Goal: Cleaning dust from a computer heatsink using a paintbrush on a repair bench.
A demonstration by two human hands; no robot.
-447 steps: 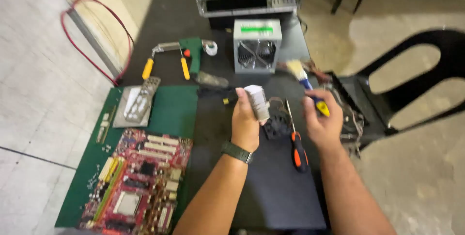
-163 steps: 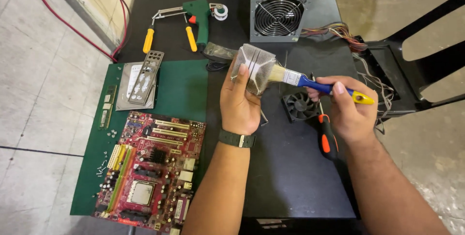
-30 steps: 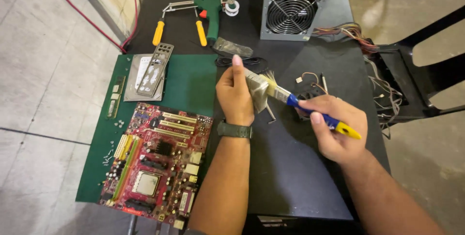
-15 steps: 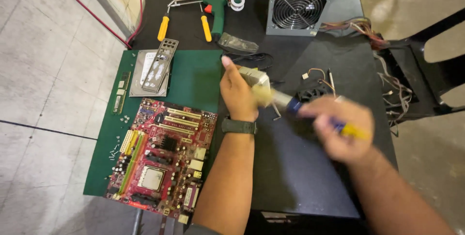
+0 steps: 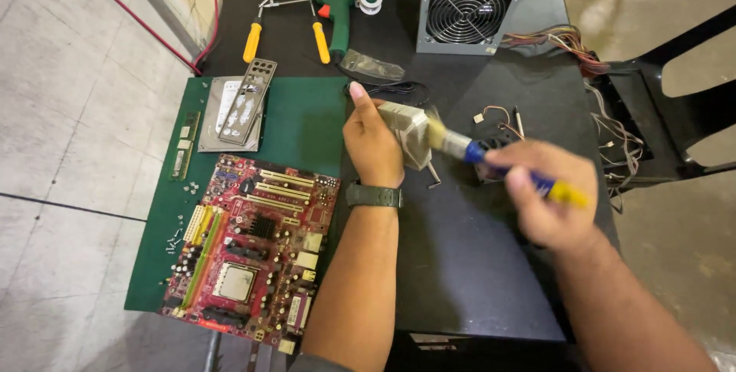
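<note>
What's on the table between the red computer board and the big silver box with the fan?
In the head view, the left hand holding a metal heatsink, plus a small clear bag.

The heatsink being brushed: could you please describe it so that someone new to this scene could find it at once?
Start at the grey power supply with the round fan grille at the black table's far edge, then come toward the green mat. Just right of the mat, the left hand holds up the heatsink. It is the only block of pale metal fins, with the paintbrush on it.

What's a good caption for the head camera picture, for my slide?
Left hand holds a metal heatsink while the right hand sweeps a brush over it, beside a red motherboard.
</note>
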